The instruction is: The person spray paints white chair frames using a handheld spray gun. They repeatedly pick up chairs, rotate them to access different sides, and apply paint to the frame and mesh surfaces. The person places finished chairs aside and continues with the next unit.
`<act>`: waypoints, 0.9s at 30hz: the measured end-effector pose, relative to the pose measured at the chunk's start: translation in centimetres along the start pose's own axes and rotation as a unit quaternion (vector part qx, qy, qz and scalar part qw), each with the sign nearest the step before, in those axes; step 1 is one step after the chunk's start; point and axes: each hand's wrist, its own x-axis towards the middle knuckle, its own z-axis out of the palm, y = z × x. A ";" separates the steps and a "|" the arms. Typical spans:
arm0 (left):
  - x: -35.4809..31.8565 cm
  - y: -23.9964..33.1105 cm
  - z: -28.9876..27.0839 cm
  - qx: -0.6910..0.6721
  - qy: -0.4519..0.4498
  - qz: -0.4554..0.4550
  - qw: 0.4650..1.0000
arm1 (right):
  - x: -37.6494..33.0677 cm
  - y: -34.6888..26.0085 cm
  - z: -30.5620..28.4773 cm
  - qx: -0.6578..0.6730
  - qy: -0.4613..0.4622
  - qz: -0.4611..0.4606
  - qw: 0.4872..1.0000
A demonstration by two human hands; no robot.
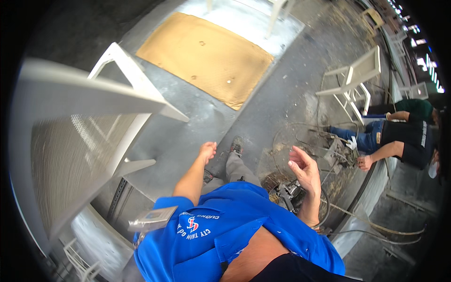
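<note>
I look down along my blue shirt at a grey concrete floor. My left hand (207, 152) hangs free over the floor, fingers loosely curled, holding nothing. My right hand (305, 170) is raised with fingers spread and palm turned inward, empty. Below it an angle grinder (287, 191) lies on the floor among cables. My shoe (236, 146) stands on the floor between the two hands.
A white metal frame with a mesh panel (77, 141) stands at my left. A brown cardboard sheet (206, 56) lies ahead. A white metal chair frame (352, 80) stands at the right, where a person in dark clothes (399, 136) crouches over scrap and wires (338, 155).
</note>
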 end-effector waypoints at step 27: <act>25.4 14.1 17.8 -0.286 0.221 -0.139 0.922 | -1.2 1.5 -7.2 -0.118 0.079 0.204 0.969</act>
